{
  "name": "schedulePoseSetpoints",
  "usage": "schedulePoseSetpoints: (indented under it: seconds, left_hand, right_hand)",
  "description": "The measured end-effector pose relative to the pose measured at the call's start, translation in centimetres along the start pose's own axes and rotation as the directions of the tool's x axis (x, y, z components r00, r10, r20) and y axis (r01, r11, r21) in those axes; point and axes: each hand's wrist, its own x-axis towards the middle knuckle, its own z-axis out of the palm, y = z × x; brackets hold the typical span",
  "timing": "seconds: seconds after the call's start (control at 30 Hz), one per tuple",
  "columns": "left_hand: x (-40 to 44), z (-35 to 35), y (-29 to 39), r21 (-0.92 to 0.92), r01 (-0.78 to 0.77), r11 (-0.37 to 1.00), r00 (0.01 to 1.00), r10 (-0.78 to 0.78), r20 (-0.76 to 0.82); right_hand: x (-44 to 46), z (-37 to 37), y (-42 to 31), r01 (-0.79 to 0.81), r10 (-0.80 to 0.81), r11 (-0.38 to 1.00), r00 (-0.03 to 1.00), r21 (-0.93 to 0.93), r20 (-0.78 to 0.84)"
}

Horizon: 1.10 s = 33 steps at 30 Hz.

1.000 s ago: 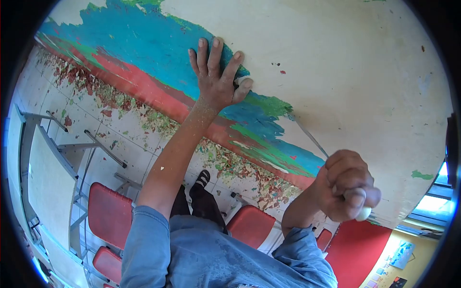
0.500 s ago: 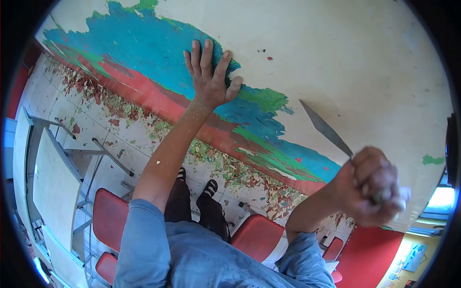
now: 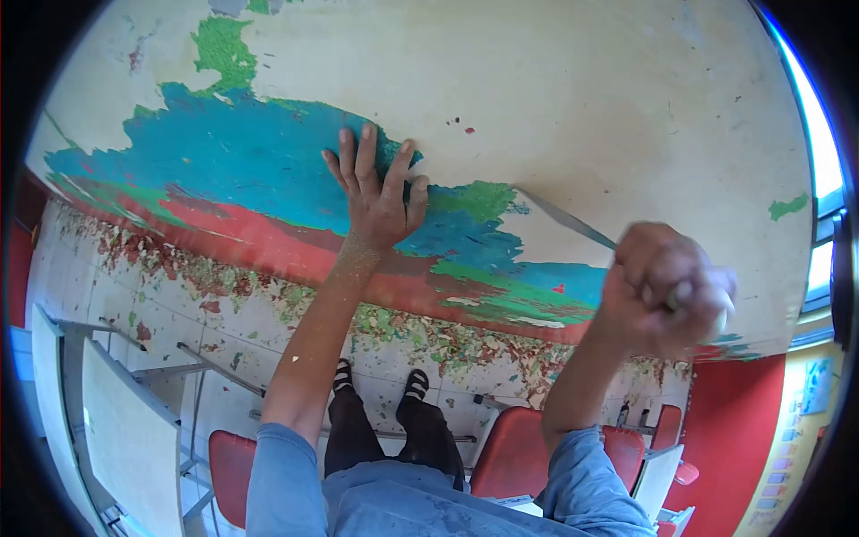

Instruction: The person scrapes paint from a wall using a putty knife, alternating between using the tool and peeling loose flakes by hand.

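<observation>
My left hand [image 3: 379, 201] lies flat with its fingers spread on a patch of blue paint [image 3: 242, 148] on the wall. In my closed right hand [image 3: 667, 286] is a scraper [image 3: 568, 217], a pointed metal blade whose handle is mostly hidden by my fingers. Its tip meets the wall at the edge of a green paint patch [image 3: 488, 199], beside the cream coating [image 3: 573, 98]. Below the blue, a red band [image 3: 295, 255] of paint runs along the wall's lower part.
Paint flakes [image 3: 429, 336] litter the tiled floor [image 3: 224, 327] along the wall's foot. Red chairs [image 3: 510, 452] stand behind me, and grey-framed pale boards or desks [image 3: 125, 421] are at the left. A window [image 3: 819, 179] is at the far right.
The scraper tip has shifted left to the green patch's edge, my right hand moving left and up. My left hand still rests on the blue patch. The camera view has turned.
</observation>
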Motion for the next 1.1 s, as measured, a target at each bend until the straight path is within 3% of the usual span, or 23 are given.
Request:
schedulePoseSetpoints:
  seconds: [0.07,0.1,0.2,0.27,0.33,0.37,0.5,0.57,0.63,0.73,0.77,0.87,0.97,1.07,1.1]
  left_hand:
    - [1.2,-0.3,0.5,-0.022,-0.04,0.999,0.999,0.04,0.013]
    - [1.9,-0.2,0.4,-0.007,-0.081,0.997,0.997,0.081,0.013]
    - [1.9,0.1,0.1,0.037,-0.17,0.985,0.985,0.169,0.018]
    - [1.7,0.4,-0.1,0.057,-0.203,0.977,0.979,0.203,0.02]
    - [1.5,0.4,-0.1,0.084,-0.206,0.975,0.979,0.205,0.027]
    - [1.3,0.4,0.1,0.068,-0.189,0.98,0.982,0.187,0.033]
    - [1.1,0.4,0.0,0.034,-0.199,0.979,0.978,0.197,0.063]
    - [1.0,0.3,0.0,0.054,-0.244,0.968,0.968,0.239,0.074]
    - [1.1,0.3,-0.2,0.107,-0.294,0.95,0.955,0.287,0.074]
    - [0.9,0.5,0.0,0.054,-0.22,0.974,0.974,0.217,0.058]
    - [0.9,0.6,0.0,0.074,-0.247,0.966,0.968,0.243,0.061]
    - [1.0,0.8,-0.3,0.114,-0.315,0.942,0.949,0.311,0.049]
    - [1.0,0.7,-0.2,0.113,-0.328,0.938,0.945,0.326,0.035]
    - [1.1,0.8,-0.3,0.102,-0.339,0.935,0.941,0.339,0.019]
    - [1.0,0.8,-0.3,0.1,-0.338,0.936,0.941,0.337,0.024]
  right_hand:
    - [-0.2,-0.1,0.3,-0.054,0.05,0.997,0.997,0.054,0.062]
    - [0.3,-0.2,0.0,-0.039,0.024,0.975,0.997,0.22,0.071]
    - [0.1,0.0,1.3,-0.072,0.064,0.997,0.981,0.036,0.181]
    - [-0.3,0.3,0.5,-0.071,0.067,0.997,0.983,0.015,0.17]
    - [-0.4,0.1,0.1,0.036,-0.051,0.993,0.989,0.111,0.138]
    - [-0.1,-0.2,0.4,0.008,-0.033,0.992,0.979,0.124,0.201]
    - [-0.1,0.3,-0.6,-0.047,0.045,0.998,0.997,0.035,0.069]
    - [0.0,-0.4,-0.3,-0.029,0.018,0.998,0.982,0.057,0.187]
    - [0.1,-0.3,-0.8,0.028,-0.039,0.998,0.982,0.061,0.184]
    - [0.1,0.5,-1.0,0.024,-0.025,1.0,0.997,0.014,0.076]
    - [0.2,0.5,-0.8,0.078,-0.075,0.997,0.992,-0.028,0.106]
    - [0.5,0.3,-1.5,0.044,-0.044,0.999,0.99,0.004,0.133]
    - [-0.2,-0.6,-0.6,0.059,-0.062,0.997,0.995,0.04,0.083]
    - [-0.1,-0.4,-0.6,0.052,-0.053,0.999,0.997,0.011,0.064]
    - [-0.4,0.1,0.0,0.065,-0.062,0.994,0.997,-0.085,0.043]
